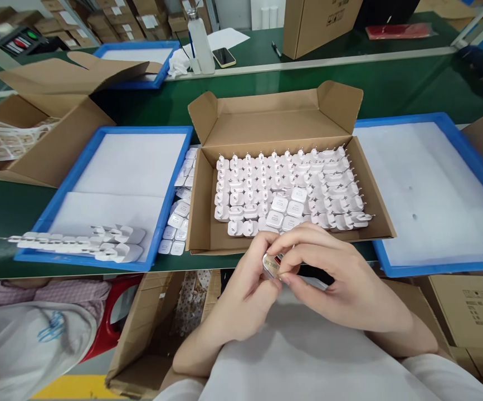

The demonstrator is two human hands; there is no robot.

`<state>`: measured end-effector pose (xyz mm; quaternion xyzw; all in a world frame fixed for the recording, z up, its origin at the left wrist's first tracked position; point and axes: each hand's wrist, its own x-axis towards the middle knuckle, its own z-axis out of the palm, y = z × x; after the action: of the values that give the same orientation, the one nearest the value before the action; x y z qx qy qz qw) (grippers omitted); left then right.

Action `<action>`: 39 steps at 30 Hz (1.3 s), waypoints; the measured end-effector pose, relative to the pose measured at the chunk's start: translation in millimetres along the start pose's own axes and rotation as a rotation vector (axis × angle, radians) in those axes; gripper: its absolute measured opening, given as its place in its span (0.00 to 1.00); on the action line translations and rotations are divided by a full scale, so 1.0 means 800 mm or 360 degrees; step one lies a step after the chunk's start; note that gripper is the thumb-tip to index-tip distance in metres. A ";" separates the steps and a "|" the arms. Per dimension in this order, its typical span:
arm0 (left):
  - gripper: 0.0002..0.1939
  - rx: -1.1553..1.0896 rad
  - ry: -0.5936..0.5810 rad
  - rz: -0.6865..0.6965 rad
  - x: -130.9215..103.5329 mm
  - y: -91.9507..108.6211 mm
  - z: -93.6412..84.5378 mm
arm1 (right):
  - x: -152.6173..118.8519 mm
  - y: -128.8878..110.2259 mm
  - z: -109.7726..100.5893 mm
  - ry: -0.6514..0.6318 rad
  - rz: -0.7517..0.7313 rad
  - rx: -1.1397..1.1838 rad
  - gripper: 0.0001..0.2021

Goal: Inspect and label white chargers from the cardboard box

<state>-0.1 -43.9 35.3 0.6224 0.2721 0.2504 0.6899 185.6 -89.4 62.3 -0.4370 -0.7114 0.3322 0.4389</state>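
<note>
Both hands meet in front of my body, just below the near edge of an open cardboard box point(205, 223). My left hand point(247, 292) is closed around a small, shiny item with printing point(271, 265), most of it hidden by fingers. The fingertips of my right hand point(333, 270) pinch at the right side of that same item. Rows of white plug adapters point(249, 184) fill much of the box, prongs showing. Several others point(289, 209) lie among them with their flat faces up, near the box's front.
Left of the box, more white pieces point(178, 223) lie beside a blue-framed tray point(120, 167) holding stacked adapters point(116, 239). Another blue-framed tray point(429, 189) is at the right. An open carton point(74, 133) stands far left. Someone in a light shirt point(28, 345) sits lower left.
</note>
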 end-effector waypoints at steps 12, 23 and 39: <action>0.06 -0.0053 0.0016 0.0026 -0.002 -0.002 0.000 | -0.001 0.000 0.007 0.0002 -0.0017 -0.0032 0.09; 0.11 -0.0147 0.0054 0.0101 -0.014 -0.011 -0.007 | -0.002 -0.002 0.013 -0.0132 0.0186 0.0144 0.05; 0.18 -0.0153 0.0341 0.0419 -0.036 -0.013 -0.031 | 0.035 0.035 0.030 0.0209 0.0598 0.1154 0.12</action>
<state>-38.0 -46.5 25.2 0.5886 0.2478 0.4162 0.6472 166.0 -54.8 38.2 -0.3967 -0.4265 0.6070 0.5406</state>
